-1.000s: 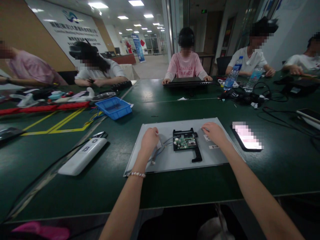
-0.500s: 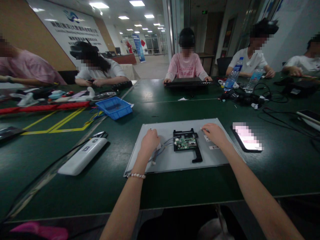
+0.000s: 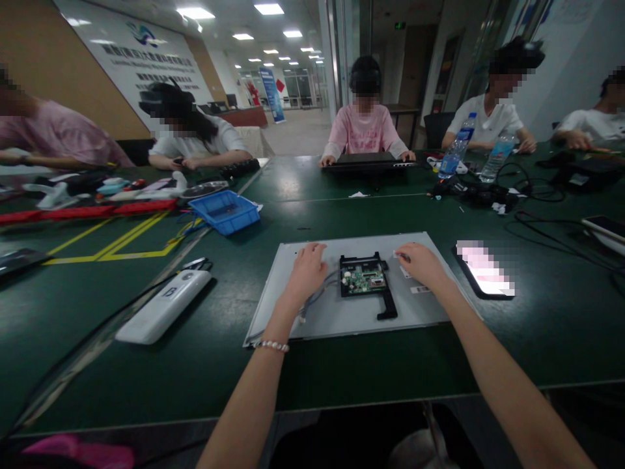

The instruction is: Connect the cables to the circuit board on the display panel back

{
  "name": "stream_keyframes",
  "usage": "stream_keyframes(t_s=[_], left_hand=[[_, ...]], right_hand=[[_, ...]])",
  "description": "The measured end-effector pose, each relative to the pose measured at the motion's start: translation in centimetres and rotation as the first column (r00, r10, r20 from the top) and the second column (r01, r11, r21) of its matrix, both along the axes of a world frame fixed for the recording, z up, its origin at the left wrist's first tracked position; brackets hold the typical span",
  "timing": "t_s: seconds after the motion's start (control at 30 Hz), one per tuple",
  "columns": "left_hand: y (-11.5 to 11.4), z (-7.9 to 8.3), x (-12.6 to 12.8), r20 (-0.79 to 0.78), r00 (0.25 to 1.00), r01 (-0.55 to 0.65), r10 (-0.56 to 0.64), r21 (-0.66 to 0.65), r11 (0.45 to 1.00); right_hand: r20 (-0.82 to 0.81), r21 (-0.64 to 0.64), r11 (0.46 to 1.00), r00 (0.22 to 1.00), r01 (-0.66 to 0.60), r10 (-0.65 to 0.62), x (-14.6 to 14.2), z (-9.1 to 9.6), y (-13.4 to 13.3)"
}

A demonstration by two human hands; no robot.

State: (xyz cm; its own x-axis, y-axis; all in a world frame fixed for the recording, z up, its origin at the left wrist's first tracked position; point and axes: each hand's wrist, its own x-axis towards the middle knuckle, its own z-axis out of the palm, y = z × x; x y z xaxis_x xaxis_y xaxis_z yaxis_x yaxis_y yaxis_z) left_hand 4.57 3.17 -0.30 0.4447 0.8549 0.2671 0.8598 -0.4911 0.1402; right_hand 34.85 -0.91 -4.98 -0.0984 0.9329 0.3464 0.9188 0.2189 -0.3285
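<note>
A thin grey-white panel [image 3: 273, 290] lies flat on the table in front of me. A black plastic bracket [image 3: 387, 305] with a green circuit board [image 3: 359, 280] rests on its middle. Grey cables [image 3: 315, 298] run from the board toward the left, partly covered by my wrist. My left hand [image 3: 307, 268], with its fingers stretched forward and apart, is over the panel's left part, left of the bracket. Near the panel's far right corner my right hand [image 3: 417, 264] pinches thumb and fingertips together; what it holds is too small to make out.
To the right lies a phone [image 3: 486, 270] with a lit screen. A white power bank [image 3: 166, 306] with a cable is at the left. Farther off stand a blue plastic basket [image 3: 227, 213] and water bottles [image 3: 459, 146]. Several people sit around the table [image 3: 303, 378].
My left hand has moved right, toward the bracket, and its curled fingers have opened out. My right hand stays pinched in nearly the same place.
</note>
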Motion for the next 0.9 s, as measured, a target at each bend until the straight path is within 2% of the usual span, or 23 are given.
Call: stream_keyframes(t_s=[0.13, 0.37, 0.47, 0.73, 0.9], left_hand=[[-0.8, 0.1, 0.8, 0.1, 0.977, 0.197, -0.189, -0.072, 0.978], [-2.0, 0.9, 1.0, 0.198, 0.927, 0.367, -0.32, -0.287, 0.885], [-2.2, 1.0, 1.0, 0.196, 0.914, 0.402, -0.355, -0.316, 0.859], [-2.1, 0.6, 1.2, 0.226, 0.902, 0.427, -0.368, -0.337, 0.839], [-2.1, 0.5, 1.3, 0.252, 0.892, 0.442, -0.375, -0.319, 0.838]], right_hand=[[-0.003, 0.0, 1.0, 1.0, -0.004, 0.004, -0.1, 0.0, 0.0], [0.019, -0.003, 1.0, 1.0, -0.013, 0.013, -0.2, 0.5, -0.3], [0.036, 0.007, 1.0, 0.999, -0.03, 0.03, -0.2, 0.7, -0.3], [0.114, 0.012, 1.0, 0.993, 0.025, -0.027, -0.6, 0.8, 0.0], [0.057, 0.094, 0.995, 0.997, 0.043, -0.049, -2.0, 2.3, 0.3]])
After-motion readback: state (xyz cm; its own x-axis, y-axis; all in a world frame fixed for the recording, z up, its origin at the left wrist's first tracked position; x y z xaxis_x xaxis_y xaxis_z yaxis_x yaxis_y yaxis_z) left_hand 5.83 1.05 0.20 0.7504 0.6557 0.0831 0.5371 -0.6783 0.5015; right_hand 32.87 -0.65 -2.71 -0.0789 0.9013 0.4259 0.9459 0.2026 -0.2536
